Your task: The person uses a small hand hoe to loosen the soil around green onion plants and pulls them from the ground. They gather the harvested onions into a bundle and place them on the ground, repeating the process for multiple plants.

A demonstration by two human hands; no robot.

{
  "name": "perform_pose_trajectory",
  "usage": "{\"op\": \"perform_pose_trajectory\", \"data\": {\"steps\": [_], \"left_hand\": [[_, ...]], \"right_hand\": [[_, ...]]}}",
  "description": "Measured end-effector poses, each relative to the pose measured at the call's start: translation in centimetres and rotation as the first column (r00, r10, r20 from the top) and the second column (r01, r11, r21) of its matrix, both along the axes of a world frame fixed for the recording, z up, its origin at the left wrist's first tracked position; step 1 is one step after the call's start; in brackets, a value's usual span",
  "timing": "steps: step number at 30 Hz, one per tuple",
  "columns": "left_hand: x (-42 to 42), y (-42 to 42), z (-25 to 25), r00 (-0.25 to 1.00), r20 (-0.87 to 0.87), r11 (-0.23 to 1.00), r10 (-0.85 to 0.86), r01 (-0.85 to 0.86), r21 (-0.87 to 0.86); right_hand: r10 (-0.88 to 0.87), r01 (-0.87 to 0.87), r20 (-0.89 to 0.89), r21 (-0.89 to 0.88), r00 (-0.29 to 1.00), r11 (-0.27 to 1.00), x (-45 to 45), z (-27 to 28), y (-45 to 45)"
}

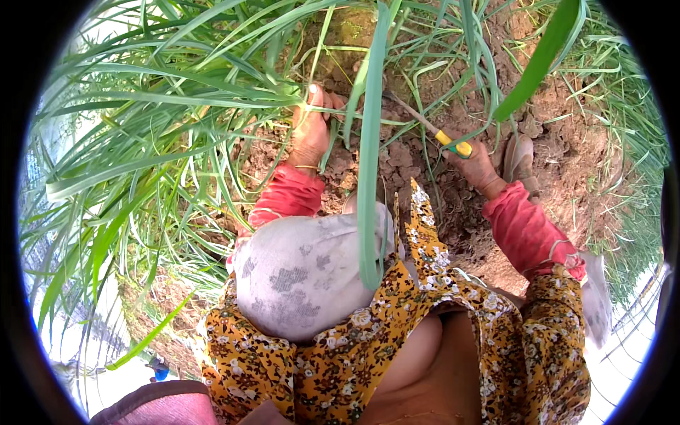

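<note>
My left hand [311, 130] is closed around the base of a clump of long green leaf blades [239, 98], thumb uppermost. In my right hand [474, 166] is a hand tool with a yellow and green handle [451, 143]. Its thin metal shank [417, 116] points up and left, towards the left hand. Leaves and shade hide the working end, so its shape cannot be told. Between both hands lies loose brown soil [398, 154]. One broad leaf blade [370, 154] hangs across the middle of the view, close to the camera.
Dense tall leaves [133, 133] fill the left side, and more grass [632, 106] grows along the right. A shoe [519, 159] rests on the soil beside my right wrist. My bent knee in grey patterned cloth [308, 271] rises below the left forearm.
</note>
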State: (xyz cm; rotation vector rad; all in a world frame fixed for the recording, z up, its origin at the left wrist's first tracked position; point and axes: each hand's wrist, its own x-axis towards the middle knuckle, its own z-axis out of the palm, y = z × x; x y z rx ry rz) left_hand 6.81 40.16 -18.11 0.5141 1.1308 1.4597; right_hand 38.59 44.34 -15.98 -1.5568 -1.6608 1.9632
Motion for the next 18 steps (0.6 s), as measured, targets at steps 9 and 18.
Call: {"op": "perform_pose_trajectory", "data": {"steps": [9, 18], "left_hand": [[-4.8, 1.0, 3.0, 0.822, -0.479, 0.804, -0.308, -0.044, -0.593], [-1.2, 4.2, -2.3, 0.964, -0.268, 0.948, -0.01, -0.076, -0.309]], "right_hand": [[0.437, -0.433, 0.086, 0.398, 0.895, 0.809, 2.1, 12.4, 11.4], [0.461, -0.537, 0.422, 0.075, 0.781, 0.84, -9.1, 6.5, 7.7]]}}
